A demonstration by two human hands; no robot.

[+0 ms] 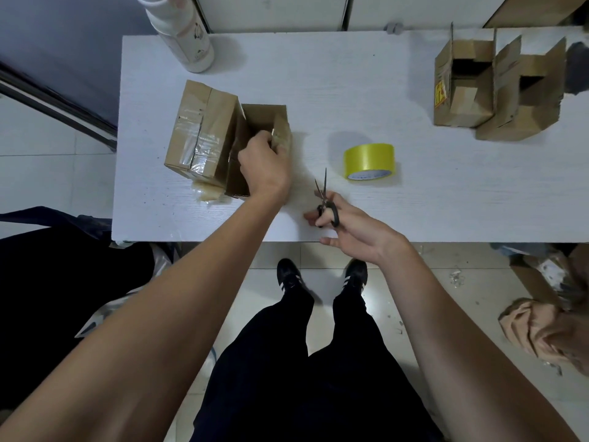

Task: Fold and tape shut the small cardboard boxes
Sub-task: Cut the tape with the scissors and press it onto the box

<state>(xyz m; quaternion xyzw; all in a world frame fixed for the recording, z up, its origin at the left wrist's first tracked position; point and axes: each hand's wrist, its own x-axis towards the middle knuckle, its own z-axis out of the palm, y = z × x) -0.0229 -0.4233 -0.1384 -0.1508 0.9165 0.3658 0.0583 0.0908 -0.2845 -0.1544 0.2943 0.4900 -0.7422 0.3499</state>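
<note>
A small cardboard box (204, 132) lies on its side on the white table (350, 90), its taped bottom facing left and its open flaps (261, 118) pointing right. My left hand (266, 164) grips the near right flap, fingers curled over its edge. My right hand (347, 224) holds small black scissors (325, 199) by the handles, blades slightly apart and pointing away from me. A yellow tape roll (369, 161) lies flat just right of the scissors. A scrap of clear tape (207, 191) lies under the box's near corner.
Two open cardboard boxes (497, 87) stand at the table's far right. A white bottle (181, 30) stands at the far left edge. Crumpled brown paper (541, 333) and more cardboard lie on the floor at right. My feet are under the table's near edge.
</note>
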